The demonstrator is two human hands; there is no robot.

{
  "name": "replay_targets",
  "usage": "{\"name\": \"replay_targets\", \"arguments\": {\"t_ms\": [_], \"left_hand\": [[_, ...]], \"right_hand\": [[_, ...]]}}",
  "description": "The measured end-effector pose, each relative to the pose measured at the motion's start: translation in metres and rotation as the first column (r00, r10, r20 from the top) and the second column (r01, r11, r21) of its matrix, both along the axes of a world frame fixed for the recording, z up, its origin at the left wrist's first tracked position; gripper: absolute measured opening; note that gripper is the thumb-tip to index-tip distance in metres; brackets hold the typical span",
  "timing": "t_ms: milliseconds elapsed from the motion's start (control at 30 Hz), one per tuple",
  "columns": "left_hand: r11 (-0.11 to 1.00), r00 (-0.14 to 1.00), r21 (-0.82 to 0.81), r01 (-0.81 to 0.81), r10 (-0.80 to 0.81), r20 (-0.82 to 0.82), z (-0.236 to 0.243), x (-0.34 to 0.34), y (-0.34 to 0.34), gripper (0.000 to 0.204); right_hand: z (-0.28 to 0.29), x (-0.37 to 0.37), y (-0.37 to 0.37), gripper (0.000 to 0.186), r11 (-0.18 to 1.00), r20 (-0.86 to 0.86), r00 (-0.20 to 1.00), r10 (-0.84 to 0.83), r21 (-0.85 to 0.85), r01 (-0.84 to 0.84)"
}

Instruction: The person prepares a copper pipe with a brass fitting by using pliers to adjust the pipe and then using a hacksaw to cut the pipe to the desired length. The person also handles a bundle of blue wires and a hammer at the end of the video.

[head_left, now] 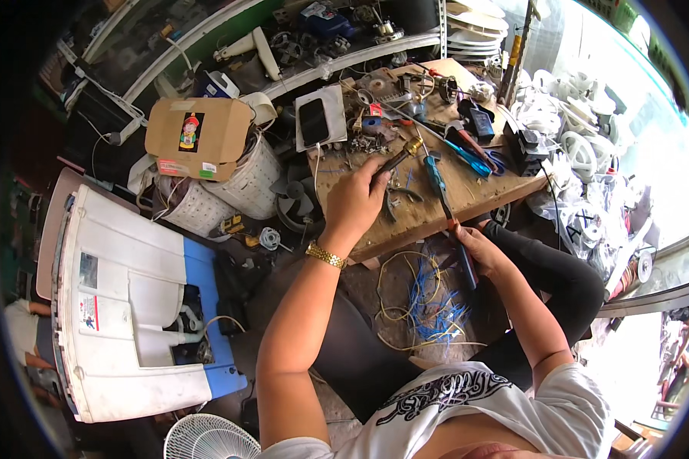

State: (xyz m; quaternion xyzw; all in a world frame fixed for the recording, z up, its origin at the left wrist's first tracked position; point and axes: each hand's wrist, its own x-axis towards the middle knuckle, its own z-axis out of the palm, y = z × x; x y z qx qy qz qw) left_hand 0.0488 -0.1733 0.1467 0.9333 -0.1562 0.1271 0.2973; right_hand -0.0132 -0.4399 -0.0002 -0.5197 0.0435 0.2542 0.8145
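My left hand (356,200), with a gold watch band on its wrist, is closed round a dark-handled tool with a brass-coloured end (413,145), held over the wooden worktable (413,217). Over the table's front edge, my right hand (484,250) grips a long tool with blue, black and red parts (439,183); its upper end reaches over the wood and its lower end points toward my lap. The exact kind of either tool is unclear. Between the hands, dark pliers (394,202) lie near the front edge.
Blue-handled tools (468,159), a phone (312,122) and small metal parts crowd the worktable. Blue and yellow wires (430,306) lie on the floor below. Baskets with a cardboard box (195,138) and a white-and-blue machine casing (130,306) stand left; white plastic parts (566,115) pile up right.
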Motion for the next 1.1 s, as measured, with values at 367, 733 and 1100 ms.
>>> {"name": "replay_targets", "arguments": {"t_ms": [367, 733, 1100], "left_hand": [[0.994, 0.986, 0.108, 0.009, -0.027, 0.162, -0.002, -0.002, -0.013, 0.027], [0.98, 0.99, 0.185, 0.076, -0.097, 0.106, -0.006, -0.005, -0.029, 0.026], [0.971, 0.984, 0.189, 0.143, -0.16, 0.077, -0.011, -0.009, -0.034, 0.026]], "right_hand": [[0.009, -0.022, -0.003, 0.047, 0.917, -0.158, 0.981, -0.11, 0.364, 0.161], [0.032, -0.04, 0.016, 0.083, 0.996, -0.008, 0.996, -0.087, -0.016, 0.087], [0.03, -0.005, 0.021, 0.081, 0.993, 0.093, 0.991, -0.096, -0.057, 0.102]]}}
